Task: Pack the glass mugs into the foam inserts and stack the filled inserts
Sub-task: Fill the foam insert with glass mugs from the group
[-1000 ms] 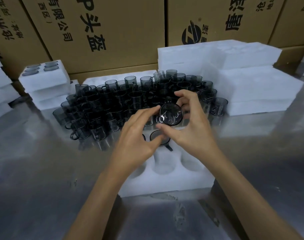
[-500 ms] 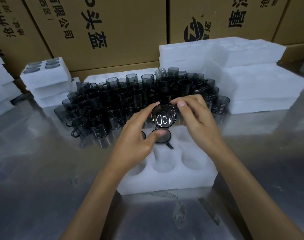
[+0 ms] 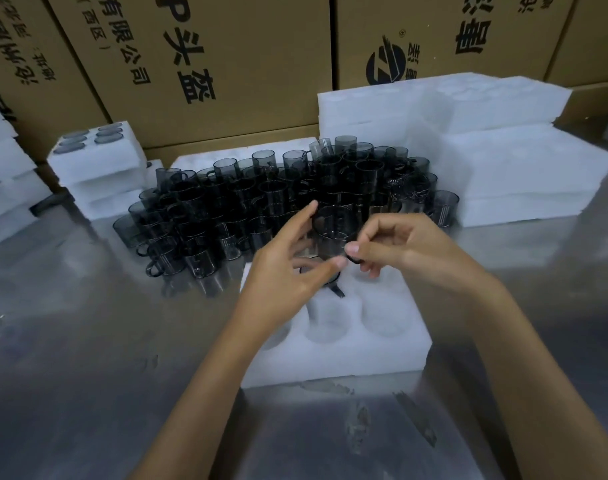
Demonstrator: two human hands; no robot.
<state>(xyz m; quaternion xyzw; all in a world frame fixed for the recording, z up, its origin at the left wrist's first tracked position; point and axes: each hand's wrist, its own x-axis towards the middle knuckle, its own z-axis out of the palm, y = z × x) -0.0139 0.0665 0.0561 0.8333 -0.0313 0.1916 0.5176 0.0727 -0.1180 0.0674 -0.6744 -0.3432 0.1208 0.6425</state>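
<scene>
Cardboard boxes (image 3: 226, 64) wall off the far side of your steel table (image 3: 88, 358). Between them and you stands a crowd of dark glass mugs (image 3: 261, 199), with foam stacks left (image 3: 98, 168) and right (image 3: 503, 157). You hold one mug (image 3: 333, 233) above the near insert (image 3: 347, 348): your left hand (image 3: 285, 271) grips its body between thumb and fingers, your right hand (image 3: 406, 247) pinches its handle. Another mug (image 3: 325, 275) already sits in a far pocket.
</scene>
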